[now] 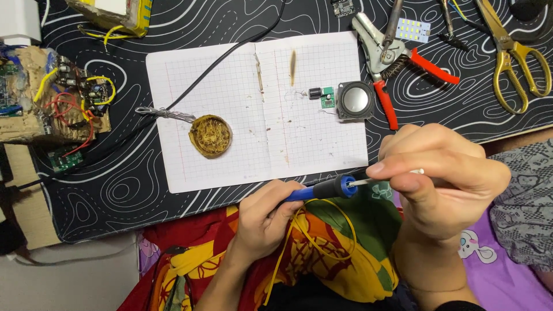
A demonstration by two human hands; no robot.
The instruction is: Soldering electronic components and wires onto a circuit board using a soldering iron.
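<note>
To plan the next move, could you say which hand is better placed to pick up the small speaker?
Probably the right hand: it is nearer the speaker and only pinches the soldering iron at its shaft, while the left hand grips its handle.

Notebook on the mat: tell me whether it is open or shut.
Open: the notebook lies spread flat, both squared pages up, centre fold showing.

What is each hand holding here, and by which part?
Left hand grips the blue-and-black soldering iron by its handle. Right hand pinches its thin metal shaft near the tip.
</note>
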